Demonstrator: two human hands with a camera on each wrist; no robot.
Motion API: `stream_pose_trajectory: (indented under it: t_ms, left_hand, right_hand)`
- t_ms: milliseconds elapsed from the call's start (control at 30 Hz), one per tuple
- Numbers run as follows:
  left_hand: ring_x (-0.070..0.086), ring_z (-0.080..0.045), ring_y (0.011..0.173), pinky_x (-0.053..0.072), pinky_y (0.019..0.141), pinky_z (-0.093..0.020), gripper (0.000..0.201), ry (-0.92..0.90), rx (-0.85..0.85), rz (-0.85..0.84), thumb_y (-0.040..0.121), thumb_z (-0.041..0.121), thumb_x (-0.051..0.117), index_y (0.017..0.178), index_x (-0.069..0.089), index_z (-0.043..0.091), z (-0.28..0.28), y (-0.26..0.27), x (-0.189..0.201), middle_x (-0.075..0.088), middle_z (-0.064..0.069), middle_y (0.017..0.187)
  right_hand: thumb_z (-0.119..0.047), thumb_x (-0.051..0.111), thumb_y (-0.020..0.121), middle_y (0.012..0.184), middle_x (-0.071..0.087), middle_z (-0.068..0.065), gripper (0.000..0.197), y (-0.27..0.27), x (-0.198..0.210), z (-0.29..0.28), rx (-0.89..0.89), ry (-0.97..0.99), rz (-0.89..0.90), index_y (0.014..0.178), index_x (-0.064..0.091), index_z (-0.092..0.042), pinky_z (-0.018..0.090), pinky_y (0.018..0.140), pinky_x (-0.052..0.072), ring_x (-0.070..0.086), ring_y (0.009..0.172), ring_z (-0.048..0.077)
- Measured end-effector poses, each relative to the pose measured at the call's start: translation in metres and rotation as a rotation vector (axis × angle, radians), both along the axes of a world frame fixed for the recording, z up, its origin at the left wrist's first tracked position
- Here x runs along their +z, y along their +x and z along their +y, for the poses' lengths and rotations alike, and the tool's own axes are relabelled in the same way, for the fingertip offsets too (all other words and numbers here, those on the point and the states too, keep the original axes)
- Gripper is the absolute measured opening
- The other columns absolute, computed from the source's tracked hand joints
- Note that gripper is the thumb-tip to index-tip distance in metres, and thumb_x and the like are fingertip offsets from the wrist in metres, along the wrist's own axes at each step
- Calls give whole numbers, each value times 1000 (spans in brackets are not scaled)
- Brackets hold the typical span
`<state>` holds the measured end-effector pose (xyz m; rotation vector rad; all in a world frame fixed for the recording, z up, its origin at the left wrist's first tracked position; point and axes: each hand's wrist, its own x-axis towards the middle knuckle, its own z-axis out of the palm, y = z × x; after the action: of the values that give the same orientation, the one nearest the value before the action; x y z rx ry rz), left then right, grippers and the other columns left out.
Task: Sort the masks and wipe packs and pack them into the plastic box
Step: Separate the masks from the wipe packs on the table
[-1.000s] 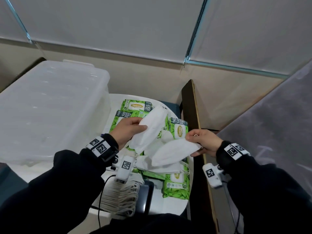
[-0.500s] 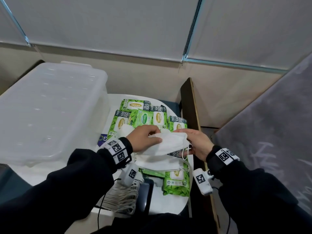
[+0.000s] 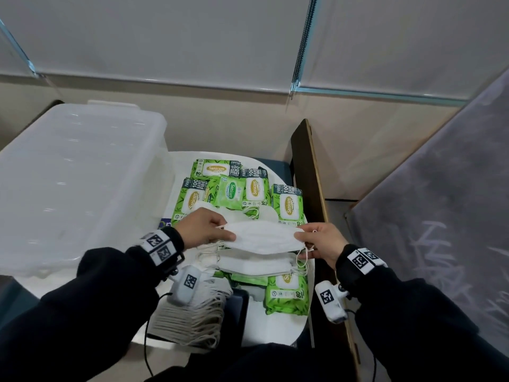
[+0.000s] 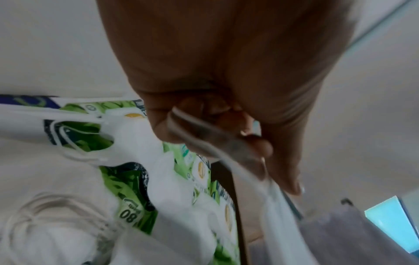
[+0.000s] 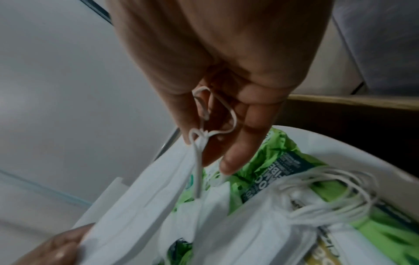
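While our left hand point(image 3: 205, 228) and right hand point(image 3: 321, 241) pinch one flat white fabric mask point(image 3: 264, 237) by its ends, sorting's barely begun. Green wipe packs point(image 3: 289, 205) wait; the clear plastic box point(image 3: 77, 172) looks unpacked.

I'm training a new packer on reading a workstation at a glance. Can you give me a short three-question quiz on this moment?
1. True or false: both hands hold the same white mask.
2. Multiple choice: where is the translucent plastic box? A) under the mask pile B) left of the green wipe packs C) right of the wooden board
3. Fill in: below the held mask lies a flat stack of ___.

Key:
1. True: the left hand pinches one end, the right hand the other.
2. B
3. White masks
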<state>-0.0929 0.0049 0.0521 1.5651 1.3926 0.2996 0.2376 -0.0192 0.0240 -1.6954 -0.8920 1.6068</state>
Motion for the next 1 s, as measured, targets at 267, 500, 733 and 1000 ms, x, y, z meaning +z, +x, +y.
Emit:
stream_pose_trajectory:
  t_ms: [267,500,733,1000]
  left_hand:
    - [22,-14,48,21,43,-20,37,-229,434,-304,90,28,77,70,47,21,23,-41,-2,31,3,58]
    - [22,-11,47,20,40,-18,28,-457,510,-306,90,14,76,75,52,19,8,-56,-59,31,3,60]
    - [39,-18,47,41,46,-27,14,-444,383,-219,90,4,74,84,62,4,-4,-40,-81,44,-8,59]
    - [63,-12,90,49,77,-28,39,37,-25,404,77,50,83,106,69,28,7,-24,-70,67,8,100]
  right_hand:
    - [-3,68,94,74,70,9,11,15,-29,-10,-129,-78,46,104,73,1,32,62,59,63,62,16]
    - [2,52,95,51,35,-4,17,30,-30,-2,-377,-66,327,89,58,-13,35,68,54,42,45,13]
    - [7,62,88,53,49,1,17,25,-67,-17,-19,-263,-101,88,65,-11,24,52,37,44,45,15]
    - [-24,77,86,97,75,3,7,18,-62,1,140,14,-465,91,72,-20,38,87,55,68,92,20]
